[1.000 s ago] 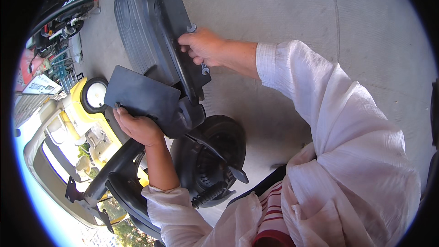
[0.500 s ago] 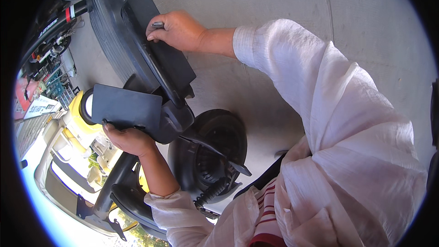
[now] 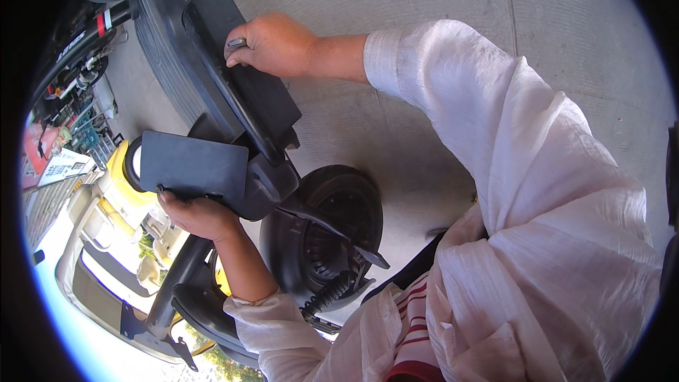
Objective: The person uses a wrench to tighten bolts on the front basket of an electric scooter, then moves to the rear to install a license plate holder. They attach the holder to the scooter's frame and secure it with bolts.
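My left hand point(image 3: 201, 216) is closed at the lower edge of a flat dark rectangular panel point(image 3: 194, 168), its fingers partly hidden behind it. The panel stands by the end of a black ribbed plastic board point(image 3: 170, 35) on a vehicle. Farther out, my right hand point(image 3: 272, 44) is closed with a small grey metal piece point(image 3: 237, 43) showing between thumb and fingers; I cannot make out its full shape. That hand is over a long raised black rim point(image 3: 237, 102) and the smooth dark side panel beyond it.
A black wheel point(image 3: 339, 205) with a coil spring point(image 3: 329, 293) lies below the board. Thick black tubing point(image 3: 177, 276) and yellow-and-white vehicle parts point(image 3: 117, 198) are at left. Other vehicles stand farther off at the left rim. Grey concrete floor point(image 3: 424, 0) spreads to the right.
Both hands keep nearly the same places. The small metal piece has tilted slightly with my right hand, and the whole view has shifted a little.
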A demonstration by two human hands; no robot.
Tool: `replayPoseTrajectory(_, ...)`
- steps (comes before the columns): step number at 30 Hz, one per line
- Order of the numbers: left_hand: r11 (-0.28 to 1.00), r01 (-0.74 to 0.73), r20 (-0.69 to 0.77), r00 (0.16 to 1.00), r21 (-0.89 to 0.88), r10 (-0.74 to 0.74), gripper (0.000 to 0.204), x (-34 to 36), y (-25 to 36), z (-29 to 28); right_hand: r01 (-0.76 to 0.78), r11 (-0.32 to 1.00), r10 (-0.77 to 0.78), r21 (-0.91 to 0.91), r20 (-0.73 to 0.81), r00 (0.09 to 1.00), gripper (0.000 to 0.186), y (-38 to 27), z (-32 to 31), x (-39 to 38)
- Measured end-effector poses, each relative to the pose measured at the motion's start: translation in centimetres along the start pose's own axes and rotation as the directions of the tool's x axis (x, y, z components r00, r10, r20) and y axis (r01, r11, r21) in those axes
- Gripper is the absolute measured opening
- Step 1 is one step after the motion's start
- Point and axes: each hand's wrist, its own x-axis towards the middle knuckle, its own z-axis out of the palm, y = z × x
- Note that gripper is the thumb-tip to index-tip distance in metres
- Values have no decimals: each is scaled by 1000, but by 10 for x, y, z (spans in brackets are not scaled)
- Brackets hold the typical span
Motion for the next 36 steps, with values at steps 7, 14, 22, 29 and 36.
replayPoseTrajectory(7,994,-73,-14,997,82,75,31,-1,-6,0,63,996,-61,-56,45,997,21,-5,0,-12)
replayPoseTrajectory(14,997,-52,-8,999,48,52,32,0,-5,0,24,984,-18,-174,35,999,22,-9,-2,-7)
replayPoseTrajectory(22,999,-37,8,999,32,36,33,0,-8,2,50,985,-43,-164,46,998,19,-4,-1,-11)
replayPoseTrajectory(29,1000,-5,9,1000,1,5,33,-1,-7,1,77,983,-69,-164,55,996,19,0,6,-18)
replayPoseTrajectory(36,995,-80,-8,997,60,81,32,-1,-10,1,166,969,-156,-185,69,985,17,-1,7,-29)
